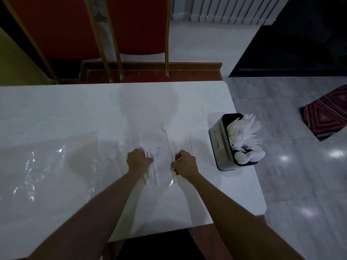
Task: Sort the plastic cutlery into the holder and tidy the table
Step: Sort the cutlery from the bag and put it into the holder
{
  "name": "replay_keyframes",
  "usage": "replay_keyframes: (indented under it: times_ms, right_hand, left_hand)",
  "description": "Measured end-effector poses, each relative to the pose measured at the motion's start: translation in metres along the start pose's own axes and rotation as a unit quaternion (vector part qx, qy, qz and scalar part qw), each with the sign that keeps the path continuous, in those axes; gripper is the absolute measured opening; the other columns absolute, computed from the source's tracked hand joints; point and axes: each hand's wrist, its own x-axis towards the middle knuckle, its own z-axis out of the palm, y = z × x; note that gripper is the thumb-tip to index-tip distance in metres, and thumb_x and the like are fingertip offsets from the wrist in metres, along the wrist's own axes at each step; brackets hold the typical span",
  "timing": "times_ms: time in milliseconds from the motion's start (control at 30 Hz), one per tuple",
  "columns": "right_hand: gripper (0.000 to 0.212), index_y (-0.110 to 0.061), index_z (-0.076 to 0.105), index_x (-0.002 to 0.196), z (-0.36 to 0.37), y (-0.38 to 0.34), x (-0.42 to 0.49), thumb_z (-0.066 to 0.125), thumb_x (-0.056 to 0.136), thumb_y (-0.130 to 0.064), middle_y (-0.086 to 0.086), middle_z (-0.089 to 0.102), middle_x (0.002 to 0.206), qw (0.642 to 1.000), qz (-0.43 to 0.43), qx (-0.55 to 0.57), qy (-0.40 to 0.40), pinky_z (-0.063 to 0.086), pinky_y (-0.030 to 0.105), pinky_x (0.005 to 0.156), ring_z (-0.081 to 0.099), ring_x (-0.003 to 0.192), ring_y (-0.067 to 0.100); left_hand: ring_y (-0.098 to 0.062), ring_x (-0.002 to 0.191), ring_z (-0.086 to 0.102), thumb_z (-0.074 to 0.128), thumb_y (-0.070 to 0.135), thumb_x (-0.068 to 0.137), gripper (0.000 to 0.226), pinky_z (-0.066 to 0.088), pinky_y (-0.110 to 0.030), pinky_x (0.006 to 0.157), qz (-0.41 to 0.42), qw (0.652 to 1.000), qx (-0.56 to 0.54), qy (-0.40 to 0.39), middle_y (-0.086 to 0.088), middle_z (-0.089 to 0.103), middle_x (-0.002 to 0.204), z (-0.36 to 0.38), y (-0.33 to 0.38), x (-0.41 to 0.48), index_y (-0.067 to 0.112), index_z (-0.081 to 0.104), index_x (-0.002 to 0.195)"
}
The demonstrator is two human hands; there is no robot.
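Observation:
White plastic cutlery lies scattered on the white table (75,109) in front of me. My left hand (138,160) is closed around a bundle of several white pieces (154,171) whose handles stick out toward me. My right hand (185,164) grips white cutlery too, a handle (173,178) showing below the fingers. A long white spoon (166,131) lies just beyond my hands, and two spoons (117,151) rest to the left. The dark holder (219,145), packed with white forks and spoons (244,139), stands at the table's right edge.
A clear plastic bag (47,166) lies flat on the left of the table. A thin white stick (190,141) lies between my right hand and the holder. Two red chairs (131,34) stand beyond the far edge. A patterned rug (326,113) is on the floor at right.

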Motion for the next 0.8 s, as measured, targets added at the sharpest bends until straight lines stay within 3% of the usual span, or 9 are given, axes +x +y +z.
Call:
replay_keyframes:
  times_ms: [67,200,300,400,533,667,800]
  right_hand:
    - [0.02,-0.001,0.058,0.1,-0.002,-0.002,-0.003,0.067,0.083,-0.004,0.013,0.064,0.081,1.0,-0.011,0.013,-0.008,0.06,0.038,0.065,0.063,0.061,0.024]
    - [0.01,-0.007,0.056,0.089,-0.012,-0.012,-0.011,0.066,0.086,-0.007,0.015,0.068,0.08,0.998,-0.035,0.058,0.0,0.062,0.037,0.067,0.066,0.06,0.023]
    - [0.017,-0.004,0.058,0.084,-0.027,-0.024,-0.025,0.066,0.089,-0.018,0.012,0.072,0.079,0.991,-0.081,0.105,0.024,0.061,0.037,0.074,0.071,0.067,0.022]
    - [0.02,-0.004,0.059,0.08,-0.059,-0.038,-0.04,0.066,0.089,-0.02,0.005,0.07,0.075,0.98,-0.144,0.123,0.069,0.06,0.032,0.072,0.071,0.066,0.014]
    - [0.017,-0.009,0.059,0.075,-0.12,-0.038,-0.059,0.07,0.087,-0.015,0.002,0.068,0.069,0.954,-0.196,0.167,0.157,0.059,0.024,0.066,0.07,0.065,0.012]
    - [0.019,-0.008,0.06,0.075,-0.184,-0.027,-0.073,0.074,0.083,-0.018,-0.002,0.069,0.068,0.931,-0.214,0.15,0.254,0.053,0.018,0.063,0.069,0.065,0.01]
    - [0.022,-0.022,0.058,0.067,-0.232,0.004,-0.076,0.075,0.082,-0.02,-0.013,0.065,0.061,0.922,-0.199,0.112,0.311,0.047,0.013,0.059,0.062,0.06,0.001]
  left_hand:
    - [-0.033,0.093,0.067,0.077,0.024,0.073,0.032,0.051,-0.034,0.077,-0.027,1.0,0.008,-0.005,-0.018,0.072,0.094,0.001,0.004,0.0,0.0,0.072,0.093]
    - [-0.033,0.098,0.065,0.069,0.019,0.079,0.028,0.052,-0.037,0.082,-0.054,0.998,0.016,0.013,-0.018,0.07,0.099,-0.013,0.01,-0.003,-0.002,0.067,0.098]
    - [-0.031,0.095,0.065,0.067,0.016,0.08,0.017,0.047,-0.031,0.079,0.002,0.999,-0.012,0.048,-0.014,0.07,0.095,-0.032,0.02,-0.011,0.001,0.067,0.09]
    - [-0.024,0.083,0.062,0.064,0.02,0.086,0.019,0.042,-0.026,0.072,0.079,0.993,-0.073,0.05,-0.012,0.069,0.09,-0.047,0.05,-0.017,0.001,0.064,0.089]
    - [-0.022,0.088,0.069,0.066,0.022,0.086,0.017,0.056,-0.038,0.086,0.126,0.962,-0.24,-0.025,-0.007,0.073,0.095,-0.05,0.107,-0.03,0.006,0.068,0.09]
    - [-0.017,0.092,0.067,0.069,0.011,0.084,0.008,0.054,-0.026,0.084,0.166,0.904,-0.367,-0.142,-0.005,0.073,0.098,-0.041,0.166,-0.057,0.015,0.072,0.091]
    - [-0.02,0.092,0.069,0.07,0.008,0.082,0.009,0.056,-0.03,0.087,0.181,0.884,-0.392,-0.179,-0.007,0.074,0.095,-0.017,0.198,-0.075,0.014,0.073,0.089]
